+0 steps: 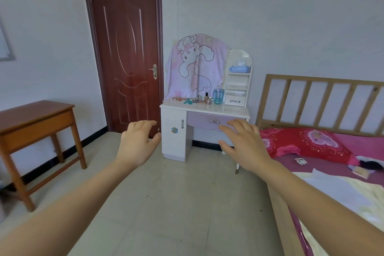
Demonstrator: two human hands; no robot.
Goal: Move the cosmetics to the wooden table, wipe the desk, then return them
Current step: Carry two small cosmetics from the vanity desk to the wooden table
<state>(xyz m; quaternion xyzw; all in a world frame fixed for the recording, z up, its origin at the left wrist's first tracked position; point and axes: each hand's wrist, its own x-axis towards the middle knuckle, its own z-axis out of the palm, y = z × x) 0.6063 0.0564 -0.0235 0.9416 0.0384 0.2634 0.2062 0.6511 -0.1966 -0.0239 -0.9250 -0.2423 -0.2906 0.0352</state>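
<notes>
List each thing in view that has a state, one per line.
Dark red wooden door, closed.
Lilac drawer of the white dressing desk, closed.
White cupboard door beside it, closed.
Small white shelf drawer, closed.
Pink cartoon cloth, draped over the desk's upright back.
Cosmetics bottles, standing on the desk top.
Left hand, open, empty.
Right hand, open, empty.

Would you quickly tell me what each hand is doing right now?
Left hand: open, fingers relaxed, holding nothing.
Right hand: open, fingers spread, holding nothing.
</notes>
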